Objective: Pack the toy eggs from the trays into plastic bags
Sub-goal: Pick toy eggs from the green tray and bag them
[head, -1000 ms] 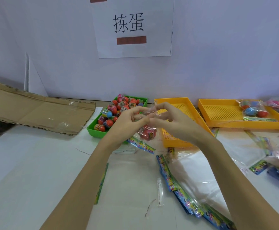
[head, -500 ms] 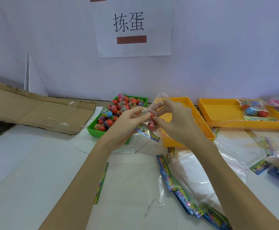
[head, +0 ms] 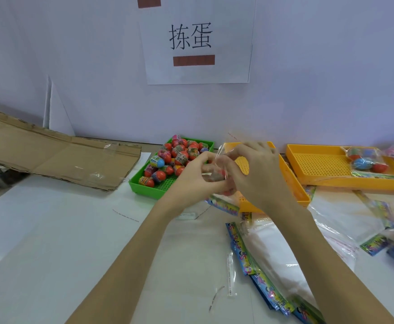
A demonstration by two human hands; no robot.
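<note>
Both hands meet above the table (head: pixel 50 230), in front of the trays; the left hand (head: pixel 194 178) and the right hand (head: pixel 254 174) hold together one small clear plastic bag (head: pixel 217 167); the fingers of both are curled around it and pinch the thin film, the left from the left side, the right from the right side and from above; inside the bag something red shows between the fingers, most likely a toy egg, but it is blurred and I cannot tell how many are there; a colourful printed strip (head: pixel 224 205) hangs out just under the hands.

Behind the left hand stands the green tray (head: pixel 144 187), with a heap of toy eggs (head: pixel 175 155), mostly red, some with blue or pink parts; the hand covers its right corner; behind and under the right hand is an orange tray (head: pixel 295 190), partly hidden by that hand; farther to the right of the right hand is a second orange tray (head: pixel 317 164), and in its far right part lies a filled bag (head: pixel 364 161) with blue and red eggs.

Below the right forearm lie flat empty bags (head: pixel 268 251) with colourful edges, spread towards the near right corner; to the left of the left hand, well apart, lies a flattened cardboard sheet (head: pixel 57 155); on the wall above the hands hangs a paper sign (head: pixel 198 40).
</note>
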